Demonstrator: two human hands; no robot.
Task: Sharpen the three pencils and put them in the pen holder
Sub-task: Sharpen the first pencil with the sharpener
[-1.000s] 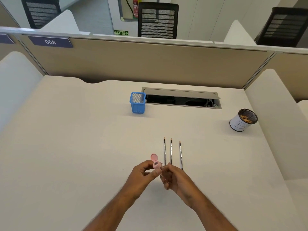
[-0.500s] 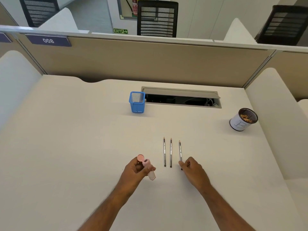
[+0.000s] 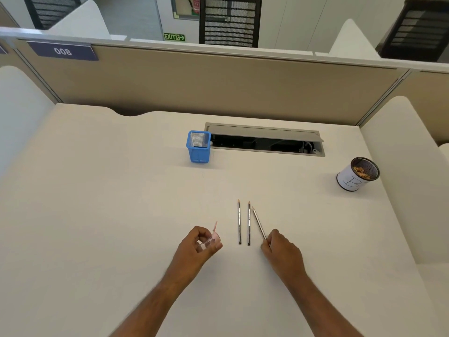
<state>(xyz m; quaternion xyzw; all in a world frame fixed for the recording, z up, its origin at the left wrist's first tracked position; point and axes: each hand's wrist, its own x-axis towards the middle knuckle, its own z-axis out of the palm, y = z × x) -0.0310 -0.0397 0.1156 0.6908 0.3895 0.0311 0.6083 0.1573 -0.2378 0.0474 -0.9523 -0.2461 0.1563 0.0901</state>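
Observation:
Two grey pencils, the left one [image 3: 239,222] and the middle one [image 3: 248,223], lie side by side on the cream desk. My right hand [image 3: 281,251] pinches the near end of the third pencil [image 3: 259,223], whose tip slants left toward the other two. My left hand [image 3: 196,246] grips a small pink sharpener [image 3: 213,238] with a clear body and its lid flipped up. The blue mesh pen holder [image 3: 198,147] stands upright further back, left of centre.
A white cup [image 3: 357,173] holding shavings stands at the right. An open cable hatch [image 3: 264,142] sits in the desk behind the pen holder. Beige partition walls enclose the desk at the back and sides.
My hands separated. The left hand drew the sharpener to the left, the right hand went to the rightmost pencil, took its near end and swung its tip leftward.

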